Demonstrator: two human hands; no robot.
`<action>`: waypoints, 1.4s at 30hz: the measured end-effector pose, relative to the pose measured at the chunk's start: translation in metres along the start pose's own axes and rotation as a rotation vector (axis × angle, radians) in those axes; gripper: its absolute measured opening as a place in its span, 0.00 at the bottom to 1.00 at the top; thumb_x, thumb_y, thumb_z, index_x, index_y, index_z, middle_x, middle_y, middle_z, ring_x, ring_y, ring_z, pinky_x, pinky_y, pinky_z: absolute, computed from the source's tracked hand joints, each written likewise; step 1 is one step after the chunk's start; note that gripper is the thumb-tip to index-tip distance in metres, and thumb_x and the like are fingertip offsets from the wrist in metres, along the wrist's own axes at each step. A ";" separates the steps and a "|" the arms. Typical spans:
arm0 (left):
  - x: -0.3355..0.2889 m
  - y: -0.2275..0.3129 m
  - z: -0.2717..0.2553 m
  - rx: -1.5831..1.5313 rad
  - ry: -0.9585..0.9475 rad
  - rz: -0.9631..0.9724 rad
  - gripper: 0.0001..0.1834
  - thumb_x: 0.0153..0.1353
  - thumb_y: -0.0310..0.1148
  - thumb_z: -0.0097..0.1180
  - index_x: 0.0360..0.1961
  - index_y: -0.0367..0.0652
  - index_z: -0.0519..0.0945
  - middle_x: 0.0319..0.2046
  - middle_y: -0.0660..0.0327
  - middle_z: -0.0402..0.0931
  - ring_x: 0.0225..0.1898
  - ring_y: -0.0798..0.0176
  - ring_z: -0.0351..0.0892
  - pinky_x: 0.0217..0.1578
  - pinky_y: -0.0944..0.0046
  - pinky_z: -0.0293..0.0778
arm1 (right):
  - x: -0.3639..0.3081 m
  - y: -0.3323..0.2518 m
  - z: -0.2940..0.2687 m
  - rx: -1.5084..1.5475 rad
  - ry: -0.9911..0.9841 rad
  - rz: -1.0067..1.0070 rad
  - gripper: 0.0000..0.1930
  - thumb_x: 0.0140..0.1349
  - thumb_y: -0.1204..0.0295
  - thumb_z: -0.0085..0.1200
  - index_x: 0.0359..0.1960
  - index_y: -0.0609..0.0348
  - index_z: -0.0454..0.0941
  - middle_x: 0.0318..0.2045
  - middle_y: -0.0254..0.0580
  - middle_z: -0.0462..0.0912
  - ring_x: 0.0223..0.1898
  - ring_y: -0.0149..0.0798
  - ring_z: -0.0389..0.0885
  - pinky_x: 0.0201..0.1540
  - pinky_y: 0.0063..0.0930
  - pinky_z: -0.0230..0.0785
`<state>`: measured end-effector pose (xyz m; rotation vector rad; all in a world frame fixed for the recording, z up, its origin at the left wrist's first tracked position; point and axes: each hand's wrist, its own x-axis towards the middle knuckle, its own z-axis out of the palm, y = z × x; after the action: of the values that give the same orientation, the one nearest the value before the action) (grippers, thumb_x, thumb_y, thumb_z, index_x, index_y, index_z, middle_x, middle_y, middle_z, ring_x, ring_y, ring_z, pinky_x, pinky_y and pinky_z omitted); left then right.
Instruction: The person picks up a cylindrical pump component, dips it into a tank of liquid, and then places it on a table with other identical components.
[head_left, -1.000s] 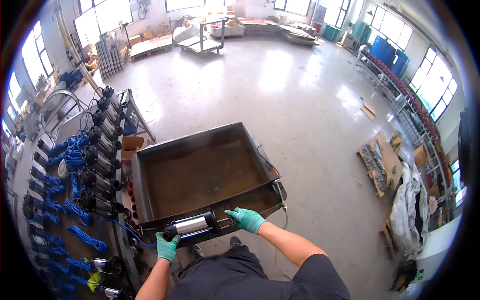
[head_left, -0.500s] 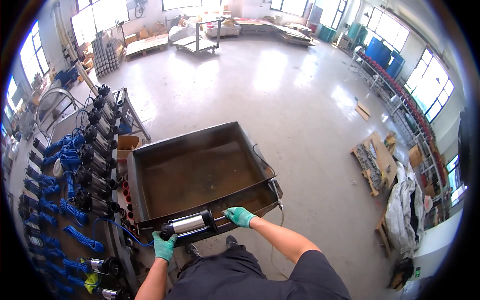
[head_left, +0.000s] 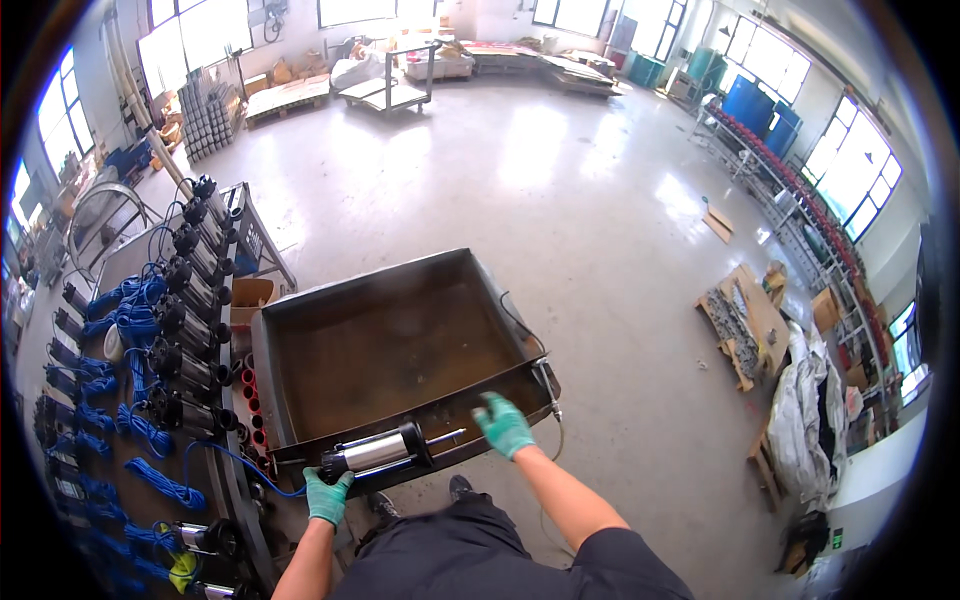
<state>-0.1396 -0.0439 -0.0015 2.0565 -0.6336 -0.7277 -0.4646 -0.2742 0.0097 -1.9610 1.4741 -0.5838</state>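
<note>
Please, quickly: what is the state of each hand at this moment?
Left hand: grip at the black left end of the silver pump, holding it.
Right hand: open, apart from the pump, nothing visible in it.

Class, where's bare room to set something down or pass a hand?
Bare grey floor lies between the dark rectangular metal tank and the brown wooden pallet at right. A small gap parts the green-gloved right hand from the thin rod of the silver cylindrical pump. The dark workbench at left is crowded with similar pumps and coiled blue cables.
</note>
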 end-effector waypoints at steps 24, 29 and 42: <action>-0.003 0.019 -0.003 0.028 0.003 0.022 0.29 0.51 0.34 0.75 0.47 0.35 0.69 0.42 0.54 0.79 0.43 0.61 0.77 0.48 0.61 0.74 | 0.050 0.015 -0.051 0.190 -0.126 -0.022 0.11 0.71 0.65 0.51 0.50 0.54 0.70 0.34 0.46 0.85 0.36 0.42 0.84 0.40 0.36 0.75; -0.003 0.017 0.000 0.046 -0.051 -0.026 0.35 0.52 0.37 0.77 0.51 0.34 0.66 0.42 0.53 0.80 0.42 0.60 0.79 0.48 0.60 0.76 | 0.012 -0.013 -0.026 0.538 -0.387 0.438 0.02 0.68 0.69 0.46 0.39 0.50 0.69 0.22 0.30 0.71 0.18 0.26 0.66 0.17 0.24 0.56; -0.008 0.026 -0.010 0.166 -0.053 -0.056 0.34 0.50 0.38 0.78 0.48 0.31 0.70 0.41 0.49 0.83 0.41 0.58 0.82 0.46 0.60 0.77 | 0.006 -0.017 0.015 0.925 -0.441 0.661 0.09 0.62 0.73 0.41 0.30 0.52 0.77 0.17 0.33 0.75 0.10 0.23 0.58 0.10 0.21 0.47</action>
<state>-0.1425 -0.0467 0.0277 2.2211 -0.6889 -0.7869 -0.4413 -0.2740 0.0105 -0.7578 1.1498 -0.3806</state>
